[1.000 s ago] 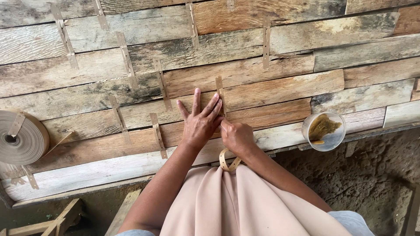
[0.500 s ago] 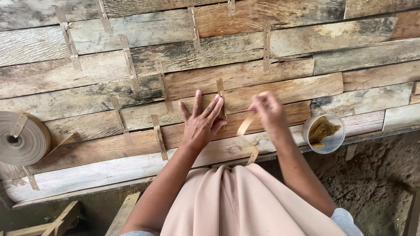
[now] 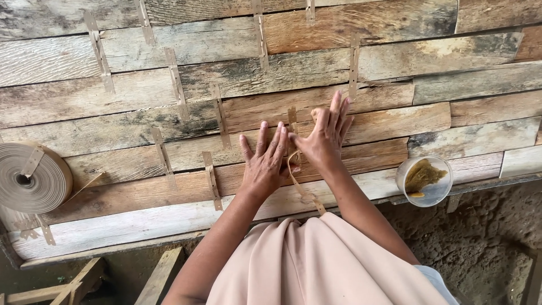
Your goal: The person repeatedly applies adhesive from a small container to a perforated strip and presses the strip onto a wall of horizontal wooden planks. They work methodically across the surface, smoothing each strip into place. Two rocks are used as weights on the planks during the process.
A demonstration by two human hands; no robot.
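My left hand [image 3: 264, 164] lies flat with fingers spread on a sheet of weathered wooden strips [image 3: 141, 96], just left of a seam. My right hand [image 3: 326, 134] is beside it on the right, fingers stretched up over the wood. Its thumb pins a thin brown paper tape strip [image 3: 302, 189] near the seam. The strip's loose end curls down towards my lap. A short piece of tape [image 3: 292, 116] lies on the seam just above the thumb. Many similar tape pieces bridge the other joints.
A large roll of brown paper tape [image 3: 34, 178] sits at the left edge of the sheet. A clear plastic cup of brown paste [image 3: 423, 181] stands at the lower right. Wooden battens [image 3: 79, 279] lie below left, with a dirt floor [image 3: 485, 243] to the right.
My right hand rose from the sheet's near edge, swung right towards the cup with the tape strip, then came back left to the seam beside my left hand. The left hand stayed put.
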